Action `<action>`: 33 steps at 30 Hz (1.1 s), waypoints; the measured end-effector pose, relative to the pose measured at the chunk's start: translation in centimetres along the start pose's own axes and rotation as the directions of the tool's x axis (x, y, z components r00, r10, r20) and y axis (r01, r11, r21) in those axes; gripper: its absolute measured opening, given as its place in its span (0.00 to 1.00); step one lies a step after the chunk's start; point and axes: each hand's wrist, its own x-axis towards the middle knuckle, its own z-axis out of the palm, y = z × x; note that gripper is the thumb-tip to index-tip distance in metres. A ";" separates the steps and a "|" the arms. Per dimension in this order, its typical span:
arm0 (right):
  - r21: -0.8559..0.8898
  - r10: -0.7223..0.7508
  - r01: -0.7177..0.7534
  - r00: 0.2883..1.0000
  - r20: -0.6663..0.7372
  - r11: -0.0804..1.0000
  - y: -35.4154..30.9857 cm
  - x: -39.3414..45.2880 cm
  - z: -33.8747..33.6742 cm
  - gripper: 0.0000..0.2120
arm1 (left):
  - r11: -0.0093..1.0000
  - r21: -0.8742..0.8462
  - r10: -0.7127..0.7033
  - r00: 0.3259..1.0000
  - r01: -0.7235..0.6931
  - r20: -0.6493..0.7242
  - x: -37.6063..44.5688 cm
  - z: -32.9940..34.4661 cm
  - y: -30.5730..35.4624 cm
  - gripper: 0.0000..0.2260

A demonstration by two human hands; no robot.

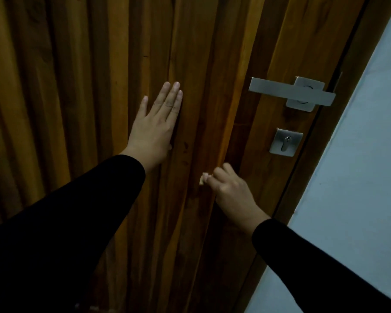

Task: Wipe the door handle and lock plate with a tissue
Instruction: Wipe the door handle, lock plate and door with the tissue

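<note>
Now we keep our left hand (155, 127) flat and empty on the wooden door (99, 86), while our right hand (230, 188) pinches the tissue (204, 178), soft, light and easily torn, below-left of the rigid lock plate (286, 142) and the door handle (289, 91), whose long axis lies horizontally, free end pointing left.

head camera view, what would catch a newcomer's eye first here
The silver door handle stands out at the upper right of the dark wooden door, with the square lock plate just below it. The left hand lies flat and open on the door, while the right hand, lower down, pinches a small tissue.
</note>
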 end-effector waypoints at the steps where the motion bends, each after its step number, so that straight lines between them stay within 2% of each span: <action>1: -0.004 -0.015 0.015 1.000 0.004 1.000 -0.2 -0.6 0.5 0.04 | 1.000 -0.005 0.007 1.000 -0.007 -0.001 0.0 0.0 -0.1 0.52; 5: -0.018 -0.062 0.064 0.995 0.076 0.998 -1.3 -2.6 2.1 0.14 | 0.999 -0.012 0.040 0.999 -0.040 0.008 -0.2 -0.1 -0.7 0.53; 6: -0.011 -0.058 0.059 0.995 0.085 0.998 -1.5 -2.9 2.3 0.14 | 0.999 -0.007 0.041 0.999 -0.041 0.015 -0.2 -0.1 -0.8 0.54; 9: 0.021 -0.040 0.037 0.989 0.145 0.999 -1.8 -2.8 2.3 0.03 | 1.000 0.000 0.028 1.000 -0.028 0.010 -0.2 0.0 -0.7 0.54; 13: 0.074 -0.085 0.066 0.951 0.296 0.995 -1.6 -1.9 0.8 0.06 | 1.000 0.005 0.009 1.000 -0.009 0.004 -0.4 0.0 -0.3 0.54; 14: 0.099 -0.112 0.086 0.950 0.292 0.991 -1.4 -1.4 0.1 0.08 | 1.000 0.004 0.006 1.000 -0.006 0.004 -0.4 0.0 -0.3 0.54; 18: 0.058 -0.086 0.085 0.996 0.016 0.995 -0.9 2.2 -2.6 0.07 | 1.000 -0.003 0.004 1.000 -0.004 0.000 -0.4 -0.1 -0.2 0.53; 22: -0.018 0.107 -0.114 0.968 -0.228 0.993 0.4 7.2 -4.1 0.05 | 1.000 -0.026 0.013 1.000 -0.013 -0.011 -0.4 -0.2 -0.3 0.54; 24: -0.049 0.143 -0.162 0.954 -0.264 0.986 0.9 8.5 -3.7 0.06 | 1.000 -0.021 0.012 1.000 -0.012 -0.008 -0.3 -0.2 -0.3 0.54; 28: -0.173 0.094 -0.159 0.937 -0.336 0.972 0.1 7.7 -2.0 0.03 | 1.000 -0.016 0.014 1.000 -0.015 -0.008 -0.3 -0.2 -0.3 0.54; 33: -0.196 0.042 -0.114 0.940 -0.339 0.974 -1.1 5.0 0.3 0.04 | 0.999 -0.021 0.027 1.000 -0.027 -0.006 -0.4 -0.3 -0.4 0.54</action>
